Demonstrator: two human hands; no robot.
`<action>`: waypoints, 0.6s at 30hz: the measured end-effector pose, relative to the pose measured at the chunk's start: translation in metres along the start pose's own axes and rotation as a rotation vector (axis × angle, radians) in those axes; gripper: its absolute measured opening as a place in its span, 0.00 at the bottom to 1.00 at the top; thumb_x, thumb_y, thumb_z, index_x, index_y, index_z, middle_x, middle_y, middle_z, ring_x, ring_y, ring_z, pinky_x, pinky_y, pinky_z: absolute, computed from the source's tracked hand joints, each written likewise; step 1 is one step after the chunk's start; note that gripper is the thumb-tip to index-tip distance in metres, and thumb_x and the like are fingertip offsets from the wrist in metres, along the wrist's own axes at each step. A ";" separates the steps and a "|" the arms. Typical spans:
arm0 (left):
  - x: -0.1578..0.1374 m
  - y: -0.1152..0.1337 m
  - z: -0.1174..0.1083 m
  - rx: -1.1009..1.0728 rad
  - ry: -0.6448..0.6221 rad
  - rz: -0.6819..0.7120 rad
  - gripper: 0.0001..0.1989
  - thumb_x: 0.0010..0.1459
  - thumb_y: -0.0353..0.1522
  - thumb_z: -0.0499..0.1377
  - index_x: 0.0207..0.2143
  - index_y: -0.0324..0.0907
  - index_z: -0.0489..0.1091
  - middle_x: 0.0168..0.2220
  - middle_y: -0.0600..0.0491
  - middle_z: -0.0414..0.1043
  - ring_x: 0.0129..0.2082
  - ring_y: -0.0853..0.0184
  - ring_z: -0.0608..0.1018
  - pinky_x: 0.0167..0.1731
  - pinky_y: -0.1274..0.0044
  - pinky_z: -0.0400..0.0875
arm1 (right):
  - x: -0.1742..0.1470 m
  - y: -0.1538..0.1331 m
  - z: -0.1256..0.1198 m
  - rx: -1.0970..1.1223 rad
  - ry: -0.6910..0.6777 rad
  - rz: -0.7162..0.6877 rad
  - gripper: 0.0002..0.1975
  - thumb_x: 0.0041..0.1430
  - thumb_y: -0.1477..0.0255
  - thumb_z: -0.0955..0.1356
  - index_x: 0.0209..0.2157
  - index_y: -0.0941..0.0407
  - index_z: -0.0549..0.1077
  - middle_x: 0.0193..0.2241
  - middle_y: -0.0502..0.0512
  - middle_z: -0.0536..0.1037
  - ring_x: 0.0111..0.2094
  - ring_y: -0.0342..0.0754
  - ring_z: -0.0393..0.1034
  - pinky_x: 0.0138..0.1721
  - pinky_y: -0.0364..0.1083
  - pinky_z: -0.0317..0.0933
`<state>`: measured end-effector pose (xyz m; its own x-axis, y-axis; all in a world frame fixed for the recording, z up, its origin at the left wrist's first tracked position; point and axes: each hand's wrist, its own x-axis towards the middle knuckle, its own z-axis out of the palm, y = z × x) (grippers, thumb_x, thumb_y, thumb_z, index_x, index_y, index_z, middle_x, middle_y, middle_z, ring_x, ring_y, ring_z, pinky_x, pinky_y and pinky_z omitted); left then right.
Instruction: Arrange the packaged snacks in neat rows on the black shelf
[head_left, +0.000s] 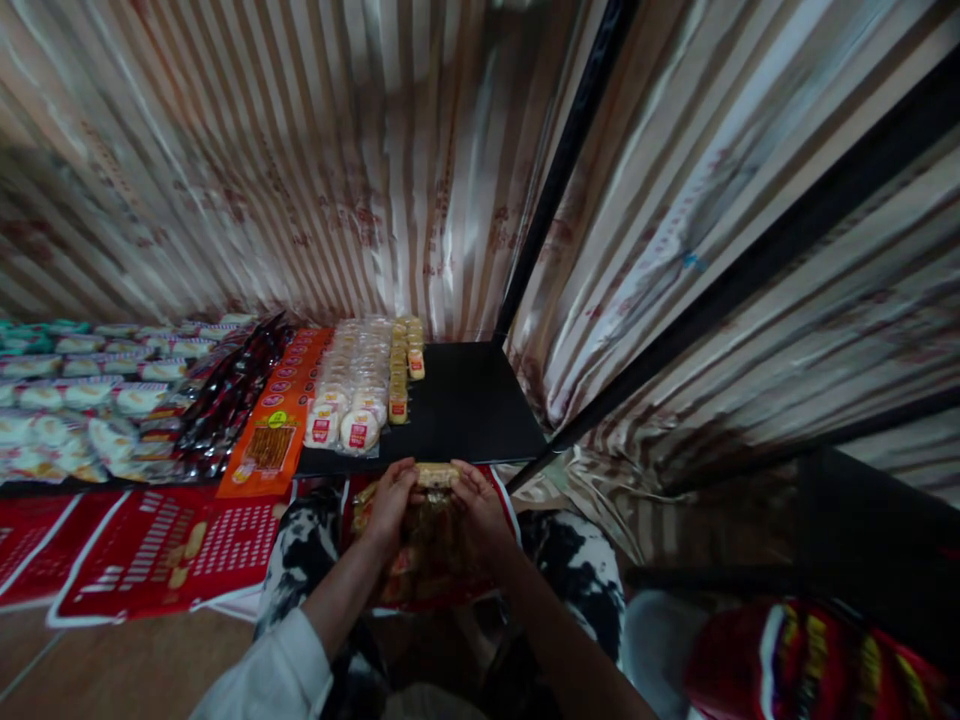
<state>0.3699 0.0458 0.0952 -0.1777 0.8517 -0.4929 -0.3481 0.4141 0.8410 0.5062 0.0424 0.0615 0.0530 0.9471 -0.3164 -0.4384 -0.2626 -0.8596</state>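
Observation:
Between both hands is a small yellow wrapped snack [436, 476], held sideways by its two ends. My left hand [394, 505] pinches its left end, and my right hand [480, 505] grips the right end. Below them, a red bag [409, 595] rests on my lap with more yellow wrapped snacks inside, dim and partly hidden by my forearms. On the black shelf [472, 405] just beyond, a short row of similar yellow packets [398, 400] stands beside round white wrapped cakes [360, 430].
Left along the shelf lie an orange packet [274, 430], dark shiny packets [232, 400] and many white wrapped packs [97, 395]. Red printed bags [172, 550] hang under its front edge. Black poles [570, 165] rise at the right; red packages [810, 660] sit lower right.

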 end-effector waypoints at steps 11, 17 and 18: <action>0.001 -0.001 0.014 -0.056 -0.089 0.109 0.22 0.39 0.30 0.62 0.41 0.39 0.69 0.37 0.50 0.75 0.36 0.66 0.77 0.39 0.74 0.71 | 0.015 -0.027 -0.005 -0.027 -0.063 -0.074 0.17 0.48 0.64 0.70 0.39 0.55 0.74 0.40 0.56 0.78 0.43 0.51 0.72 0.42 0.49 0.67; 0.018 -0.009 0.018 0.002 -0.111 0.229 0.24 0.42 0.28 0.60 0.46 0.39 0.66 0.47 0.46 0.71 0.46 0.63 0.75 0.47 0.71 0.69 | 0.035 -0.022 -0.008 -0.060 -0.037 -0.084 0.22 0.45 0.63 0.72 0.43 0.54 0.71 0.44 0.56 0.76 0.43 0.50 0.72 0.42 0.49 0.67; 0.021 -0.009 0.019 0.020 -0.112 0.233 0.23 0.42 0.28 0.59 0.45 0.39 0.66 0.46 0.46 0.71 0.46 0.62 0.75 0.47 0.70 0.68 | 0.038 -0.021 -0.009 -0.044 -0.028 -0.093 0.23 0.44 0.64 0.72 0.44 0.54 0.70 0.47 0.57 0.75 0.44 0.50 0.71 0.44 0.49 0.66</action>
<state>0.3873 0.0658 0.0814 -0.1472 0.9548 -0.2583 -0.2908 0.2078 0.9339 0.5252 0.0827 0.0642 0.0666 0.9725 -0.2233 -0.3926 -0.1802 -0.9019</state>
